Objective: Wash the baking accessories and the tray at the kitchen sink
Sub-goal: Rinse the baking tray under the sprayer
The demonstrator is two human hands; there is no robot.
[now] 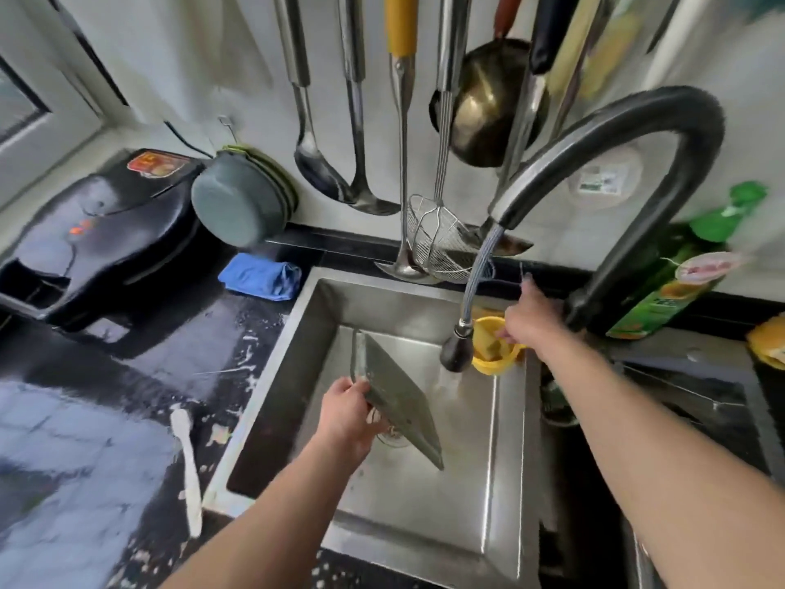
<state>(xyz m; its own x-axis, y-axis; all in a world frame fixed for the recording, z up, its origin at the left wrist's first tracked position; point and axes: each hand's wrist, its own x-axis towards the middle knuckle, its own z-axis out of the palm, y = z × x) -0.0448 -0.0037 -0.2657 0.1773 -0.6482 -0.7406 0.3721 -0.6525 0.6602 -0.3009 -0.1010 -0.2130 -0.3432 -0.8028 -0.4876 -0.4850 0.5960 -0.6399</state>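
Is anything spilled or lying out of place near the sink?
Yes. White splatter dots the black counter left of the sink, and a smeared white spatula lies there. The left hand holds the tray tilted.

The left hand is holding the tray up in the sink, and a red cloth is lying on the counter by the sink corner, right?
Almost. The cloth is blue, not red, as the head view shows. The rest holds: the left hand holds the tray tilted up inside the sink, and the cloth lies on the counter by the sink's far left corner.
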